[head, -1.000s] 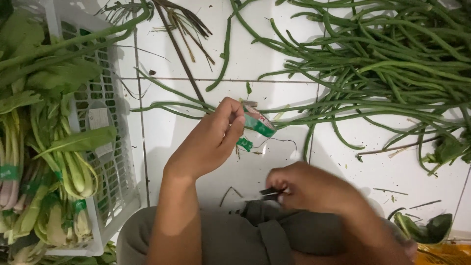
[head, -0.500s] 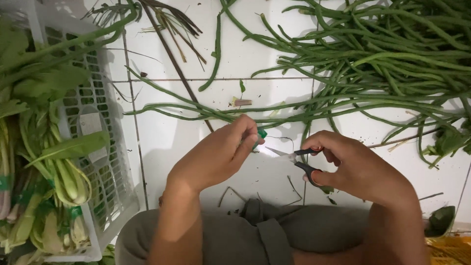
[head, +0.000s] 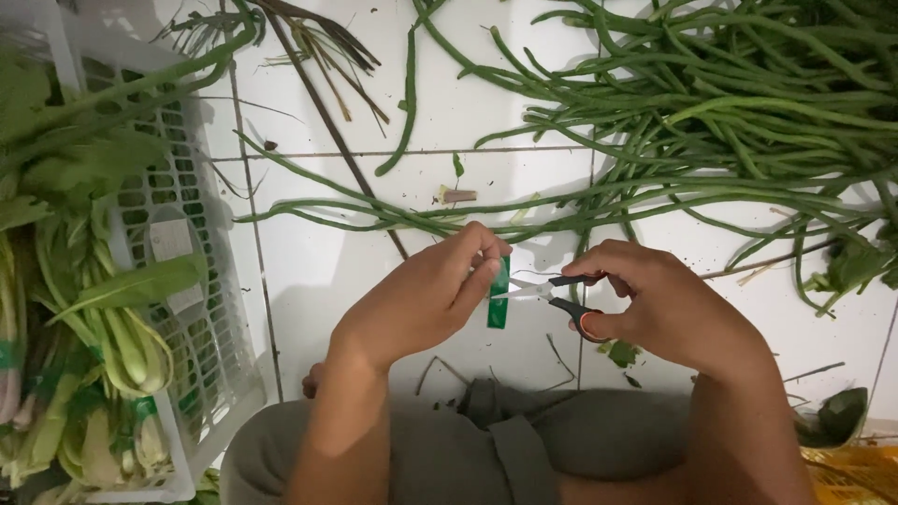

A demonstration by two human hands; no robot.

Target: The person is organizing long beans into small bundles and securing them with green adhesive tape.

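Note:
My left hand (head: 426, 295) pinches a strip of green tape (head: 499, 297) that hangs down from its fingertips. My right hand (head: 659, 304) grips small scissors (head: 552, 292) with black and orange handles. The blades point left and meet the tape near its upper part. Both hands hover over the white tiled floor (head: 327, 271), just above my knees. A long bundle of green yardlong beans (head: 711, 122) lies across the floor beyond the hands.
A white plastic crate (head: 187, 309) at the left holds leafy greens (head: 75, 309) bound with green tape. Loose bean stems, dry stalks (head: 323, 56) and leaf scraps litter the tiles. A yellow crate corner (head: 842, 472) shows at the bottom right.
My right hand rose from near my lap and brought the scissors up to the tape. The left hand now holds the tape strip hanging straight down, lower than a second ago.

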